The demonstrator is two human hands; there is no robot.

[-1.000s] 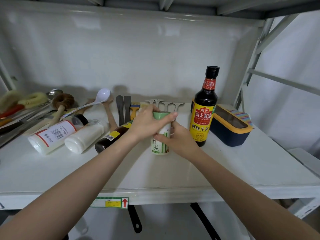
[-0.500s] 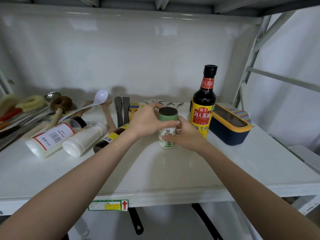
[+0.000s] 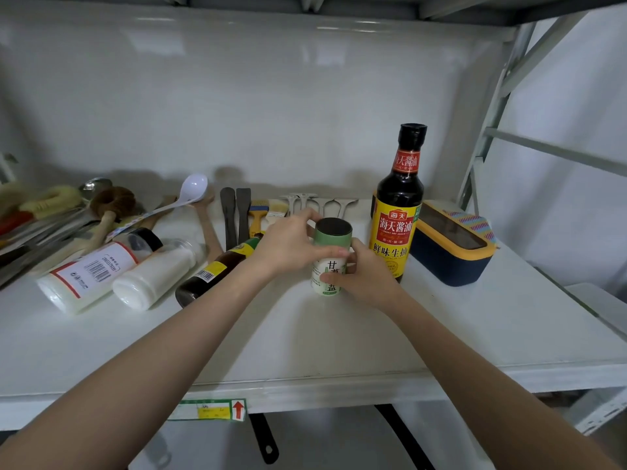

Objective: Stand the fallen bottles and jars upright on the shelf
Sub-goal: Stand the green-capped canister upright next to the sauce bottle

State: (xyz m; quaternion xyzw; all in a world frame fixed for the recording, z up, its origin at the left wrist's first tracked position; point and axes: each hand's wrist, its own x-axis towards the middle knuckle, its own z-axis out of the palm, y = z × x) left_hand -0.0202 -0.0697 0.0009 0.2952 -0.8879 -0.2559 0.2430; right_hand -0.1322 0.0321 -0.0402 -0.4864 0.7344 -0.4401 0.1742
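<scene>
Salt jar (image 3: 330,257) stands upright mid-shelf (image 3: 339,340), just beside the soy sauce bottle (image 3: 398,212), clasped by left hand (image 3: 288,245) and right hand (image 3: 364,276). A careless release could knock it into that bottle.

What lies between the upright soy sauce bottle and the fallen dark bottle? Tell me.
In the head view, the green-capped salt jar, upright, gripped by left hand and right hand.
</scene>
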